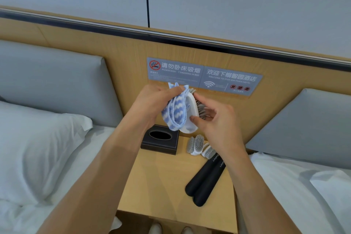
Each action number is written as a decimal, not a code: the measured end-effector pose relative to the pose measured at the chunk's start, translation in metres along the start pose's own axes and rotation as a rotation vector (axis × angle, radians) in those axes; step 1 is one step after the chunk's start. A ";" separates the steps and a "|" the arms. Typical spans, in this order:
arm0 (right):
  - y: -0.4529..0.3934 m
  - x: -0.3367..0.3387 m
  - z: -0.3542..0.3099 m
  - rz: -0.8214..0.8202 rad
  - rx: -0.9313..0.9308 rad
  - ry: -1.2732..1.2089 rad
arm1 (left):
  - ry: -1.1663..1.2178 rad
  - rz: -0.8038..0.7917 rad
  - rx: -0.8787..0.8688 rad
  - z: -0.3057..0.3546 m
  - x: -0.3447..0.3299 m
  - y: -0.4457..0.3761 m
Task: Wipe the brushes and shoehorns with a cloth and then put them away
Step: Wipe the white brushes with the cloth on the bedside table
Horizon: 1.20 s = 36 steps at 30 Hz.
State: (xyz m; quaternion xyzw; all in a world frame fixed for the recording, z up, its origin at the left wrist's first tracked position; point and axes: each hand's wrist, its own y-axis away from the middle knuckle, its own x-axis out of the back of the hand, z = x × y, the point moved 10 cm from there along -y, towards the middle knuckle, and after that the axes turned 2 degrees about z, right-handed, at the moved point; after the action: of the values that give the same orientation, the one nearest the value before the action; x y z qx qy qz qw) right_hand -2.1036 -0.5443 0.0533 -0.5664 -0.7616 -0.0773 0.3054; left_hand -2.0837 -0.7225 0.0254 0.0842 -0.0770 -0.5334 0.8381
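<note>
My right hand [216, 119] grips a white brush [190, 114] with grey bristles, held up above the nightstand [161, 182]. My left hand [152, 104] holds a blue-and-white zigzag cloth [175, 112] bunched against the brush's white back. More white brushes [198, 145] lie on the nightstand's far right. Two black shoehorns [205, 182] lie side by side in front of them, partly under my right forearm.
A black tissue box [160, 139] stands at the back left of the nightstand. Beds with white linen flank it; a pillow [38, 148] lies on the left. Grey signs [203, 75] are fixed to the wooden headboard wall behind my hands.
</note>
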 end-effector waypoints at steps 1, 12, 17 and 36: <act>-0.001 0.000 0.002 -0.003 -0.015 -0.011 | -0.011 -0.016 -0.011 -0.001 -0.001 0.001; -0.006 -0.003 0.041 0.022 -0.275 -0.351 | -0.035 -0.149 -0.348 -0.006 -0.011 0.028; 0.000 -0.015 0.052 -0.028 -0.418 -0.544 | -0.101 -0.130 -0.472 -0.010 -0.009 0.039; 0.009 -0.035 0.050 -0.168 -0.514 -0.757 | -0.094 -0.128 -0.549 -0.016 -0.006 0.034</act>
State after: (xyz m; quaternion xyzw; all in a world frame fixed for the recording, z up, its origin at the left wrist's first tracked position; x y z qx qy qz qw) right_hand -2.1085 -0.5459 -0.0083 -0.5484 -0.8188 -0.0759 -0.1516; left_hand -2.0527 -0.7021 0.0167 -0.1659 0.0369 -0.5897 0.7896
